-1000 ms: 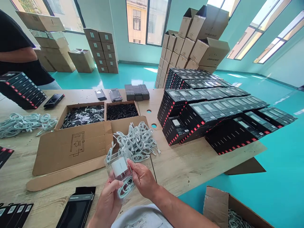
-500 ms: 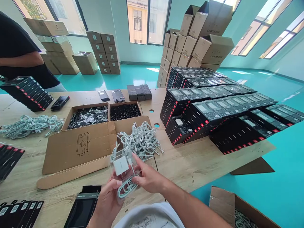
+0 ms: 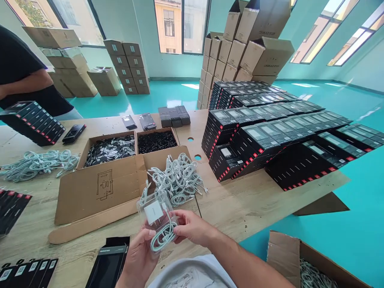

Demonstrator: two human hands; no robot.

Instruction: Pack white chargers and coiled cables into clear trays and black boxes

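Both my hands hold a clear plastic tray (image 3: 156,214) low at the centre. A white charger block (image 3: 153,212) sits in its upper part and a coiled white cable (image 3: 162,237) in its lower part. My left hand (image 3: 139,258) grips the tray from below, thumb on its front. My right hand (image 3: 192,229) pinches the tray's right side, fingers pressed on the coiled cable. Just beyond lies a heap of coiled white cables (image 3: 177,178) on the wooden table (image 3: 240,206).
An open cardboard box (image 3: 102,188) holds dark parts in two compartments. Stacked black retail boxes (image 3: 270,136) fill the right of the table. A black open box (image 3: 108,264) lies near my left hand. Another person in black (image 3: 21,76) stands far left. A carton of cables (image 3: 312,268) sits on the floor.
My right hand slid from the tray's top down to its right side, onto the coiled cable. The tray sits slightly lower and more upright in my hands.
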